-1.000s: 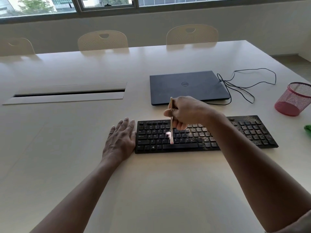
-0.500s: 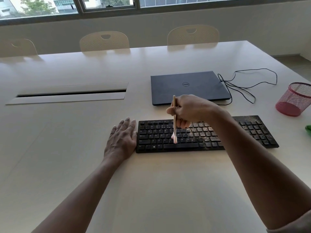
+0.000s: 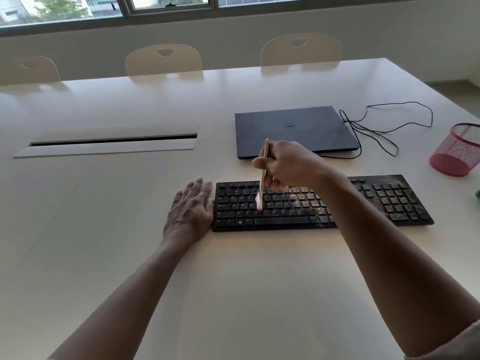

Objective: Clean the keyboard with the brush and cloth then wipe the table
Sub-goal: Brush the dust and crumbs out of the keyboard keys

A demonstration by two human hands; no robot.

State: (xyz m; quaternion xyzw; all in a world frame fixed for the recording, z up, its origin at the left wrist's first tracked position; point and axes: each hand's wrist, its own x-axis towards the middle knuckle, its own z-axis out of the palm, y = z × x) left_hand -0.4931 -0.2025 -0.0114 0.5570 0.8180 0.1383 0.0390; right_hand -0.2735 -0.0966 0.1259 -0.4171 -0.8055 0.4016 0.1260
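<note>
Moved: brush tip has shifted left and up the rows since a second ago, from just above the spacebar to around the D/C keys; left hand has stayed put.
Left hand (image 3: 191, 210): flat on the table, fingers straight and relaxed, holding nothing, resting against the left end of the keyboard (image 3: 322, 202) as a brace.
Brush (image 3: 262, 175): thin wooden handle, near upright, pale bristles blurred on the left-centre keys.
Right hand (image 3: 284, 165): fingers curled round the brush handle, hovering over the top key rows.
Done: left half of the keys looks dark and clean, by my read.
Left to do: tan grit covers the right-hand letter keys, the numpad and the far right edge; judging by that, brushing is about half through. Cloth pass and table wipe not begun.
Cloth (image 3: 477, 194): only a green scrap at the right frame edge, probably it; cannot tell for sure.
Table (image 3: 130, 255): pale top, cable slot (image 3: 111, 141) at left.
Around: closed laptop (image 3: 296, 129) behind the keyboard, black cable (image 3: 387, 126) looped beside it, pink mesh cup (image 3: 457, 149) far right, three chairs behind.
Obstructions: laptop, cable and cup sit in the wipe area; likely need shifting. Brushed grit may land on the table.
</note>
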